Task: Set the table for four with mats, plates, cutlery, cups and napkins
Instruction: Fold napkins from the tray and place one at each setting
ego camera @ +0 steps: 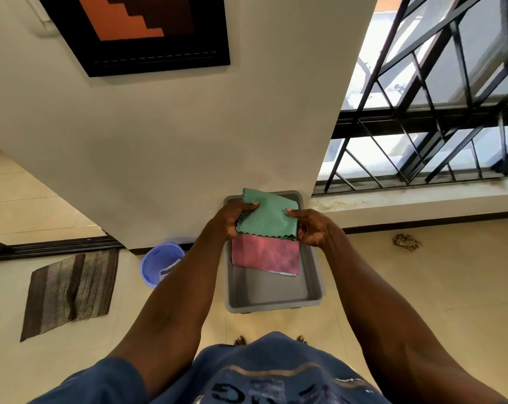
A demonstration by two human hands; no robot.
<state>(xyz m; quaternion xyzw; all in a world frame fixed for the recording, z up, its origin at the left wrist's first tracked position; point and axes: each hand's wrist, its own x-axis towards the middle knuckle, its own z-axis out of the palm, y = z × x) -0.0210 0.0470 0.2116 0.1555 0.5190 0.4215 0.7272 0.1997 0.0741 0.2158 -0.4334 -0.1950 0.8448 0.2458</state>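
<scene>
Napkins are the item under inspection: we find a green cloth (266, 214) held just above a grey tub (317, 290), which stands on the floor against the foot of a wall. We take the tub as our reference. Inside it, toward its wall end, lies a pink cloth (266, 256), partly covered by the green one from our viewpoint. We cannot tell whether further cloths lie beneath it.

Our left hand (234, 218) pinches the green cloth's left edge, thumb on top and fingers curled under. Our right hand (309, 227) pinches the right edge in the same way. The cloth appears folded, with a scalloped edge facing us.

We judge the step in hand to be collecting napkins from the tub; no desk is in view, so laying is not yet possible. To do this well, we recommend keeping both pinches on all layers so the fold does not fall open, lifting straight up clear of the tub rim, and stacking the pink cloth with the green before leaving.

Left of the tub stand a blue bucket (159, 262) and, farther off, a striped mat (72, 290); right of it runs a barred window (439, 118).
</scene>
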